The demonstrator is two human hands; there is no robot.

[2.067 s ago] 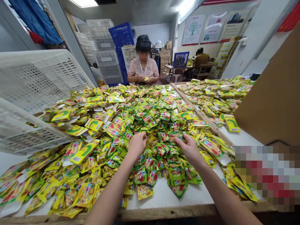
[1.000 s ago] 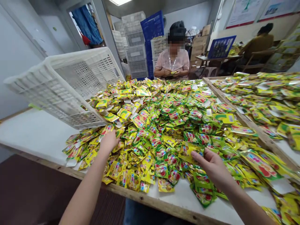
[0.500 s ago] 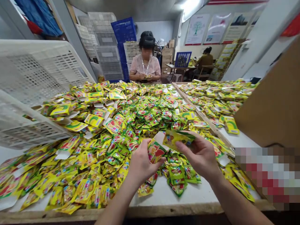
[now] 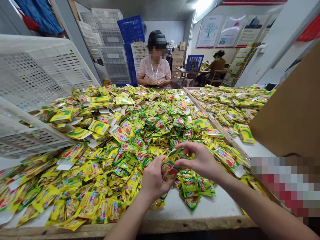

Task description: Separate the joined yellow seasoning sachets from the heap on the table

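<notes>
Here we go, both hands up off the table [image 4: 175, 222] and working together near its front edge, right about the middle! My left grip [image 4: 155, 178] is closed firmly around a foil sachet [image 4: 169, 169], its red and yellow print facing me and its top poking out above my fingers. A thin green edge [image 4: 175, 152] sticks up just above it, and my right grip [image 4: 197, 159] curves open around that edge, thumb and forefinger spread on either side, with no pinch that I can make out. The step in hand, as I read it, is sorting out this one sachet by hand, away from the heap. The next move calls for my right thumb and forefinger to close on that green edge and steady it against the left. Just below my hands, a cluster of green sachets [image 4: 190, 186] lies on the bare white top, and the big pile of sachets [image 4: 130, 146] spreads away to the far side. A white plastic crate [image 4: 32, 66] leans over the pile on my left, a wooden rail [image 4: 212, 121] borders more sachets on my right, and across the table a co-worker [image 4: 155, 71] has both hands together at the table's far edge
</notes>
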